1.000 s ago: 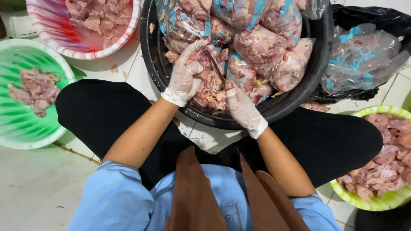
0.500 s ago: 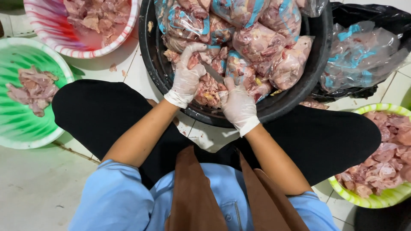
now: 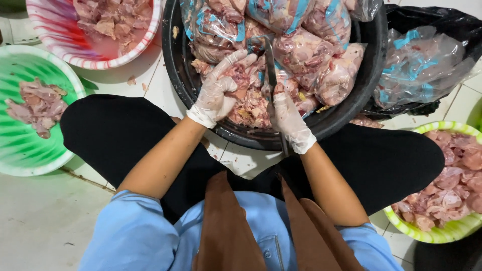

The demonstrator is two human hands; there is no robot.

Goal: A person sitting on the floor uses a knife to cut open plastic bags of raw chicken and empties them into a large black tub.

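While the person sits on a tiled floor (image 3: 150,83), a large black basin (image 3: 321,125) between the knees holds bagged and loose raw chicken. A green bowl (image 3: 30,150), a red-striped bowl (image 3: 140,47) and a yellow-green bowl (image 3: 442,233) of meat stand around it. The gloved left hand (image 3: 218,93) has its fingers curled around a chicken piece (image 3: 240,78). The gloved right hand (image 3: 286,118) is closed on what looks like a knife (image 3: 271,70), blade touching that piece.

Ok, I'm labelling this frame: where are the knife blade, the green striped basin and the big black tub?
knife blade (image 3: 271,68), head view, mid-blade.
green striped basin (image 3: 20,160), head view, lower rim.
big black tub (image 3: 173,60), head view, left wall.
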